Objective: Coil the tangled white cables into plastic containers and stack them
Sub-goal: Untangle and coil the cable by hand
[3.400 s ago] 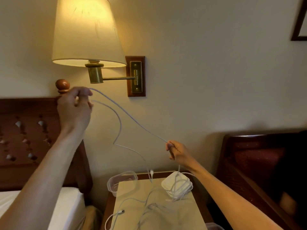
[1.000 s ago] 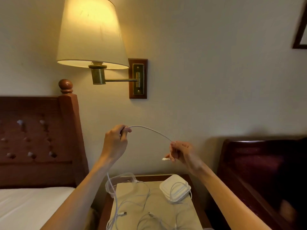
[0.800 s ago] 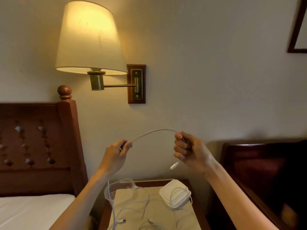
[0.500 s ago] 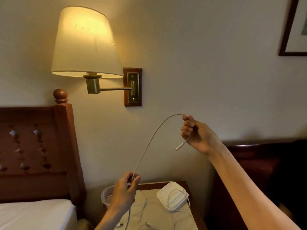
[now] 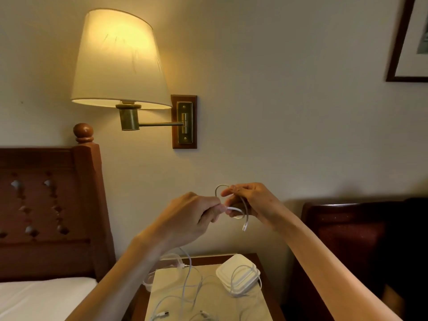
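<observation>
Both hands are raised close together above the nightstand. My left hand [image 5: 196, 216] grips a white cable [image 5: 234, 209] in its curled fingers. My right hand [image 5: 250, 202] pinches a small loop of the same cable, and the plug end [image 5: 244, 227] hangs below it. The cable runs down from my left hand to a tangle of white cables [image 5: 185, 295] on the nightstand. A stack of white plastic lids [image 5: 238, 275] lies at the back right of the top with a cable looped over it. A clear plastic container [image 5: 150, 281] sits at the back left, partly behind my left forearm.
The wooden nightstand [image 5: 257, 258] carries a beige mat [image 5: 250, 306]. A bed with a dark wooden headboard [image 5: 46, 205] stands to the left, a dark chair [image 5: 347, 228] to the right. A lit wall lamp [image 5: 118, 63] hangs above.
My left hand rose from near the nightstand to meet my right hand, which came down. The long arc of cable between them has closed into a small loop.
</observation>
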{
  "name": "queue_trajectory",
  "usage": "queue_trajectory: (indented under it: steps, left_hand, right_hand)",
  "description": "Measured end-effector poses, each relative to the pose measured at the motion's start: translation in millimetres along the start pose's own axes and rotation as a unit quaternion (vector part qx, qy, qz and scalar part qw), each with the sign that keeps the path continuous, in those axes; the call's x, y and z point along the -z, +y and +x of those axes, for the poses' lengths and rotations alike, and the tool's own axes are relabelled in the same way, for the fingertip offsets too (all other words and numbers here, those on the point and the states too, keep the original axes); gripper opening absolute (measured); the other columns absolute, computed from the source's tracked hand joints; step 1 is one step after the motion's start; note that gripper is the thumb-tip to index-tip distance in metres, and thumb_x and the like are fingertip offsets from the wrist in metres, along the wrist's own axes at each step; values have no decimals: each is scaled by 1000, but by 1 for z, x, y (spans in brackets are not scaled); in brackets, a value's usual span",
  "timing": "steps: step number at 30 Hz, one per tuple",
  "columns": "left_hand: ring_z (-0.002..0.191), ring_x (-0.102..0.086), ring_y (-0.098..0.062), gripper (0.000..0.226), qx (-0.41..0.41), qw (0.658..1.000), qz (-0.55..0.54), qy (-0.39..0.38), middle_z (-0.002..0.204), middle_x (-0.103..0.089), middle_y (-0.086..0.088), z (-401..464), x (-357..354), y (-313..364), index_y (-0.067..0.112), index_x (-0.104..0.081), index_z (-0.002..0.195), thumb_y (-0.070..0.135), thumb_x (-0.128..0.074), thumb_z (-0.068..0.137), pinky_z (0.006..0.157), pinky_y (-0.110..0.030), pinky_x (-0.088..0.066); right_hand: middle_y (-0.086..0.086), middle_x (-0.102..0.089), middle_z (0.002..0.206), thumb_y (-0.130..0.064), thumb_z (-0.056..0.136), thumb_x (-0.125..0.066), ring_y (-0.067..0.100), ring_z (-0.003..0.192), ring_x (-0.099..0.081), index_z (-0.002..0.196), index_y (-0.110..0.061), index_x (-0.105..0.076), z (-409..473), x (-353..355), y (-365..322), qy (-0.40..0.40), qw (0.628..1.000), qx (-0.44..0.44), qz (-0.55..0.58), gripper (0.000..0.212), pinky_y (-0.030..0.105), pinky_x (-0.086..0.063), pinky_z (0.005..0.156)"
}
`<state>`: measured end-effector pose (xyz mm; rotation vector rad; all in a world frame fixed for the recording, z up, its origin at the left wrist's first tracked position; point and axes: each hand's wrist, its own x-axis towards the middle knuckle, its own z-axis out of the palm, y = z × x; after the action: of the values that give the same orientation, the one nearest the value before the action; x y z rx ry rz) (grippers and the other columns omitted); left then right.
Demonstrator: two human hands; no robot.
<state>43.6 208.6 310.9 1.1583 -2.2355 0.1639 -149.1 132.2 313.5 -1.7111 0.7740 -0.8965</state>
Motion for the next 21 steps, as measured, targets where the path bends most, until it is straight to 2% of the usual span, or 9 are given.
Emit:
queue_trajectory:
  steps: [4, 6, 9, 11, 14, 18, 21]
  left_hand:
    - [53, -54, -9, 33, -22, 991, -19, 128, 58, -53, 14, 7, -7, -6, 28, -53, 77, 45, -36, 100, 50, -25, -42]
    - [51, -52, -8, 29, -16, 984, -18, 179, 56, -47, 17, 9, -13, -11, 29, -51, 79, 44, -37, 101, 47, -22, -38]
    - [48, -48, -8, 23, 3, 971, -41, 234, 54, -43, 17, 13, -17, -13, 32, -48, 80, 37, -42, 102, 46, -21, -34]
    - [49, -48, -9, 25, 24, 961, -67, 266, 55, -43, 15, 16, -17, -15, 29, -48, 78, 33, -43, 102, 46, -22, -35]
    - [49, -45, -10, 25, 50, 952, -77, 292, 55, -42, 13, 20, -17, -17, 28, -47, 76, 31, -44, 101, 47, -20, -33]
    - [50, -43, -12, 25, 70, 944, -96, 307, 55, -42, 10, 21, -19, -17, 29, -47, 76, 28, -45, 101, 47, -23, -33]
    - [51, -43, -13, 27, 85, 940, -106, 314, 55, -44, 8, 21, -21, -15, 26, -49, 74, 30, -45, 101, 48, -20, -32]
  right_hand:
    - [14, -70, 75, -20, 105, -40, 20, 63, -66, 97, -6, -71, -3, -9, 2, -37, 998, 9, 42, 35, 28, -55, 66]
    - [12, -65, 68, -22, 106, -35, 20, 59, -60, 99, -4, -69, -4, -12, 3, -50, 997, 13, 65, 39, 29, -52, 64]
    - [9, -56, 59, -20, 106, -28, 19, 52, -52, 97, -2, -69, -6, -17, 6, -71, 985, 3, 158, 46, 28, -48, 57]
    - [7, -51, 57, -20, 104, -30, 17, 49, -48, 95, -1, -70, -8, -19, 8, -81, 965, -11, 249, 45, 27, -45, 52]
    - [4, -47, 56, -22, 98, -38, 15, 50, -44, 95, -1, -68, -11, -21, 10, -101, 938, -9, 333, 36, 25, -42, 51]
    - [3, -53, 60, -21, 96, -45, 15, 54, -51, 93, -4, -67, -14, -25, 16, -154, 915, 8, 372, 28, 25, -46, 56]
    - [7, -59, 67, -21, 94, -47, 19, 61, -57, 87, -5, -63, -13, -29, 19, -182, 907, 15, 380, 24, 27, -50, 63]
